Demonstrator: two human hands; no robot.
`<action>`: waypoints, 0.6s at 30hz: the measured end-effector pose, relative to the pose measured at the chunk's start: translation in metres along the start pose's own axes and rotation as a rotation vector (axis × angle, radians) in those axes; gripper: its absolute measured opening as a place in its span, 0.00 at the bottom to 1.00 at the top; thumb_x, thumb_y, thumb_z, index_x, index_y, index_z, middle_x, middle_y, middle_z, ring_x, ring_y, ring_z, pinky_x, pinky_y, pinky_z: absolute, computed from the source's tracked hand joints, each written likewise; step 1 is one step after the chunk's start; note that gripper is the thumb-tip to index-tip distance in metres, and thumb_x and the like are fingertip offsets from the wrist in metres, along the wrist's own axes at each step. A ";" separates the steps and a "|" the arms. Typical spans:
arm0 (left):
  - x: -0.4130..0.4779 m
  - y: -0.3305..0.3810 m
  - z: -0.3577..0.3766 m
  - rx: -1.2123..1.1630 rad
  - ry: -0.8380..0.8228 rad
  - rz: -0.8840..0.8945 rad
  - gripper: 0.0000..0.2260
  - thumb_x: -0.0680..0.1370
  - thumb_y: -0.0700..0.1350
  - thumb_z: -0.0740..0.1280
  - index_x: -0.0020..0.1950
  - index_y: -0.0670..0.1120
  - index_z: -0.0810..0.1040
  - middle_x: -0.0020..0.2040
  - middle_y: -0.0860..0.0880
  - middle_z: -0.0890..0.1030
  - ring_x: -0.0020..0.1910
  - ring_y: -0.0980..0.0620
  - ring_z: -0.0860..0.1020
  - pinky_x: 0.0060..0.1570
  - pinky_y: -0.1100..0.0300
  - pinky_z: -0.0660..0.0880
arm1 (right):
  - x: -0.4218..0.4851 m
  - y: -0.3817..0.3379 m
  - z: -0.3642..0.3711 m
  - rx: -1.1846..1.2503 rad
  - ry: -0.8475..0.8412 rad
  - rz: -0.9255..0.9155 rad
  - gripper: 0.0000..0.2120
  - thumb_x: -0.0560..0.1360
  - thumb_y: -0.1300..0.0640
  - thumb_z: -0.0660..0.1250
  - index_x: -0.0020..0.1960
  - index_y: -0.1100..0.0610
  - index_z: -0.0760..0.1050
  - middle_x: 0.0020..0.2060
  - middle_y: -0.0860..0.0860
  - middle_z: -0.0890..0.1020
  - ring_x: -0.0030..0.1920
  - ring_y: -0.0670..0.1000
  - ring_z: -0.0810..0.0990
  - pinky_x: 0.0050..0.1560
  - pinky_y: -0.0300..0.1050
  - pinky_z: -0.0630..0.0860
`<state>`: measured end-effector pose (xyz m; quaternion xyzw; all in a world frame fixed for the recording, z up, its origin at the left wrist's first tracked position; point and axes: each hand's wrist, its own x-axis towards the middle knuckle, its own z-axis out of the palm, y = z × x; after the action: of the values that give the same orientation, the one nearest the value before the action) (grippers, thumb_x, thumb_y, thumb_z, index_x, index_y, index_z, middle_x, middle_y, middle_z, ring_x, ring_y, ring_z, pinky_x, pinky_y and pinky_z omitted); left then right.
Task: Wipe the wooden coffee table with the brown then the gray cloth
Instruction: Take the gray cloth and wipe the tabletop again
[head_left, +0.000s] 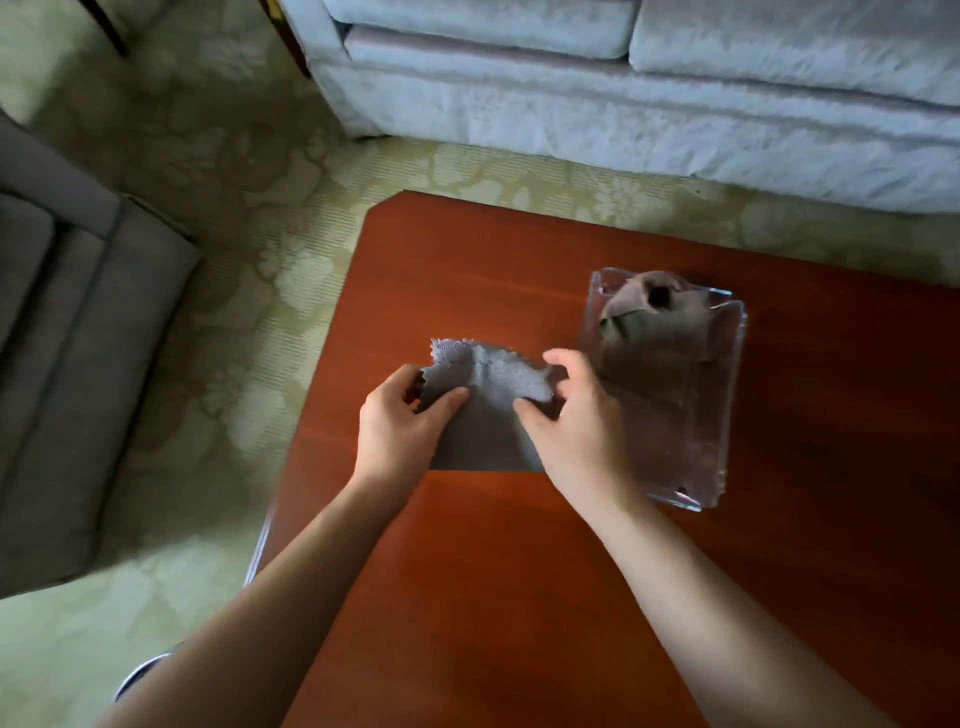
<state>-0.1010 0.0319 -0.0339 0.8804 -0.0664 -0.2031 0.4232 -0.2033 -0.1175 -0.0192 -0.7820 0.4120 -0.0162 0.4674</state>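
Both my left hand (402, 415) and right hand (576, 415) pinch the gray cloth (483, 415) near the coffee table (519, 571)'s left edge, folding it into a pad (presumably for wiping). Brown cloth (649, 322) sits bunched in the clear tray (727, 415), toward the far edge.

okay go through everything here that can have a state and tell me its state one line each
Gray woven cloth: folded, pinched by both hands above the table.
Brown crumpled cloth: bunched in the tray, untouched.
Clear glass tray: flat on the table.
Left hand: gripping the gray cloth.
Right hand: gripping the gray cloth.
Reddish wooden coffee table: dry-looking.
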 end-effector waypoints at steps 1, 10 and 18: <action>0.007 -0.011 -0.012 0.035 0.003 -0.015 0.09 0.74 0.51 0.77 0.45 0.48 0.80 0.36 0.53 0.81 0.35 0.54 0.77 0.38 0.57 0.74 | 0.000 -0.007 0.016 -0.090 -0.005 -0.004 0.24 0.77 0.53 0.74 0.71 0.49 0.72 0.52 0.50 0.83 0.55 0.58 0.83 0.52 0.49 0.74; 0.063 -0.114 -0.074 0.339 0.057 -0.138 0.20 0.83 0.51 0.64 0.73 0.45 0.73 0.68 0.41 0.75 0.67 0.39 0.73 0.69 0.47 0.68 | -0.014 0.009 0.155 -0.728 -0.012 -0.336 0.31 0.85 0.45 0.58 0.84 0.56 0.58 0.84 0.57 0.56 0.85 0.58 0.51 0.81 0.64 0.57; 0.105 -0.119 -0.067 -0.041 0.078 -0.361 0.21 0.87 0.55 0.52 0.62 0.45 0.81 0.59 0.43 0.83 0.62 0.41 0.79 0.65 0.49 0.72 | 0.038 -0.021 0.209 -0.795 -0.095 -0.589 0.30 0.87 0.44 0.49 0.86 0.53 0.51 0.85 0.53 0.51 0.85 0.53 0.46 0.82 0.65 0.47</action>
<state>0.0159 0.1251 -0.1195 0.8765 0.1132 -0.2429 0.3999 -0.0797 0.0123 -0.1350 -0.9828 0.1259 0.0464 0.1268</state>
